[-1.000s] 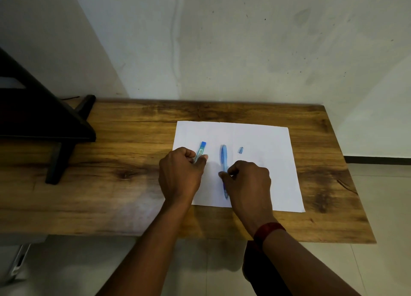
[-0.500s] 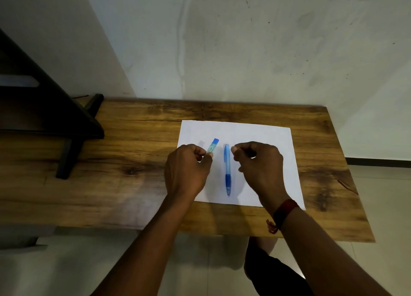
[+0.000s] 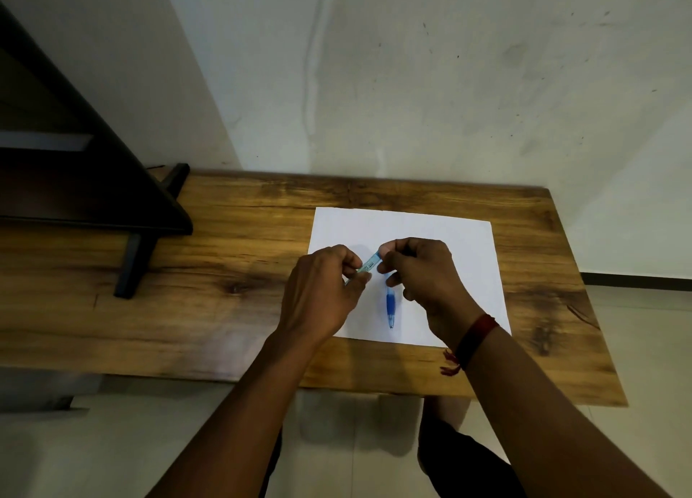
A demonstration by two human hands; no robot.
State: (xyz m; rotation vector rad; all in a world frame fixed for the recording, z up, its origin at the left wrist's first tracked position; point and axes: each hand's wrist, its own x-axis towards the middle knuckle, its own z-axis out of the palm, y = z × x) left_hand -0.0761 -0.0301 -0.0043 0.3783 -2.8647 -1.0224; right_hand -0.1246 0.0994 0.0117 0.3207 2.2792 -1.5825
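A small pale-blue tube (image 3: 370,264) is held above a white paper sheet (image 3: 468,243). My left hand (image 3: 322,291) grips its lower end between thumb and fingers. My right hand (image 3: 423,273), with a red thread band at the wrist, has its fingers curled and pinches the tube's upper blue end. A blue pen (image 3: 390,308) lies on the sheet just below and between the hands, its upper part hidden by my right hand. The small blue piece seen earlier on the sheet is out of sight.
The sheet lies on a wooden table (image 3: 224,310) against a pale wall. A dark stand with a black foot (image 3: 134,265) sits on the table's left part. The table's front edge is close to my forearms, with tiled floor below.
My right hand left the pen, went to the small blue piece on the sheet, then moved left to the tube's end. My left hand lifted the tube slightly. The pen stays on the sheet.
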